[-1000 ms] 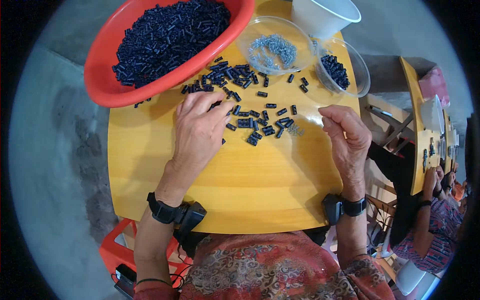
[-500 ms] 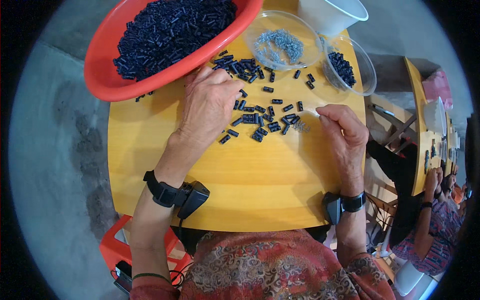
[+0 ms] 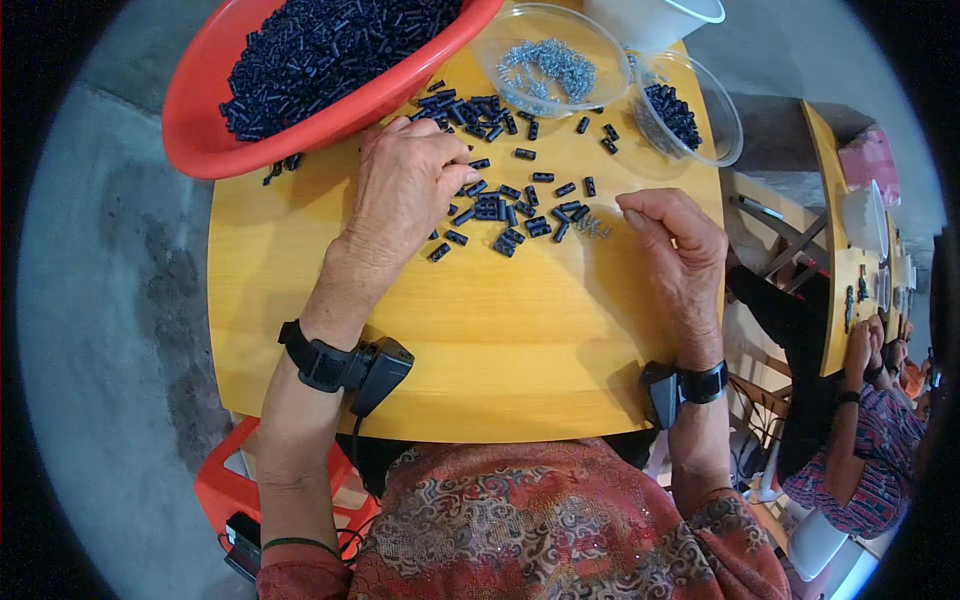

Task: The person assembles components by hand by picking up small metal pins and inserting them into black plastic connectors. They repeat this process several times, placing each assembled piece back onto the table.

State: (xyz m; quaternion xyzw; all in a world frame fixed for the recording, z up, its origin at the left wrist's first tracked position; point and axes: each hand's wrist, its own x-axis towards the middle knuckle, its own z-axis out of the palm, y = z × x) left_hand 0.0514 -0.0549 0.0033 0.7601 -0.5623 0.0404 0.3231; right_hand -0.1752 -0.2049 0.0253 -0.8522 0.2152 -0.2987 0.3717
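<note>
My left hand (image 3: 408,185) is closed over the table just below the red basin, thumb and forefinger brought together. A dark bit shows by its fingertips, too small to name. Short black cylindrical plastic parts with holes (image 3: 487,207) lie loose beside and in front of it. To the right, my right hand (image 3: 682,238) holds thumb and forefinger in a pinch; whatever is between them I cannot make out. A little pile of small silvery screws (image 3: 593,228) lies left of that hand, at the edge of the black parts.
A red basin (image 3: 440,78) heaped with black parts stands far left. Far right are a clear bowl (image 3: 487,65) of silvery screws, a clear tub (image 3: 732,130) of black parts and a white bucket (image 3: 640,22). Another person (image 3: 865,440) sits at a table on the right.
The whole view has shifted slightly, so the table sits higher in the picture. Both hands have come slightly nearer to me and keep their closed fingers.
</note>
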